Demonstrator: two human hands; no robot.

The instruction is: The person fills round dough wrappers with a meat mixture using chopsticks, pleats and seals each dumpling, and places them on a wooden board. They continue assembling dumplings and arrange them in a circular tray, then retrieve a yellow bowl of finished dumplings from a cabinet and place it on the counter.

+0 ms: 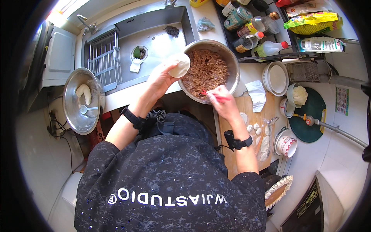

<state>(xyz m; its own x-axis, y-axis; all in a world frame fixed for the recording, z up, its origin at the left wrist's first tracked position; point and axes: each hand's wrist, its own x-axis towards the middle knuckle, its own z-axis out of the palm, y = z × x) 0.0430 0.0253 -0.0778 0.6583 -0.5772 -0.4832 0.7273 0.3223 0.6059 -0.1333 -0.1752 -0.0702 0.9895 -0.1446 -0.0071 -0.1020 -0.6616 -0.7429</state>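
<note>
A round, flat dough wrapper (180, 66) lies across the palm and fingers of my left hand (163, 77), just left of a large steel bowl (234, 65). Brown minced filling (206, 69) covers the inside of that bowl. My right hand (222, 100) grips a red utensil (221, 98) over the bowl's near edge, and its tip touches the filling. What shape the tip has is hidden. To the right, a wooden board (246, 107) carries small dough pieces (256, 126) and several flattened wrappers (265, 144).
Behind the left hand is a steel sink (156, 37) with a wire rack (104, 58). A second steel bowl (98, 84) at left holds a dough strip (84, 92) and a spoon (87, 109). Bottles (249, 40) stand at the back right. Wrapped dumplings (278, 190) ring a tray at lower right.
</note>
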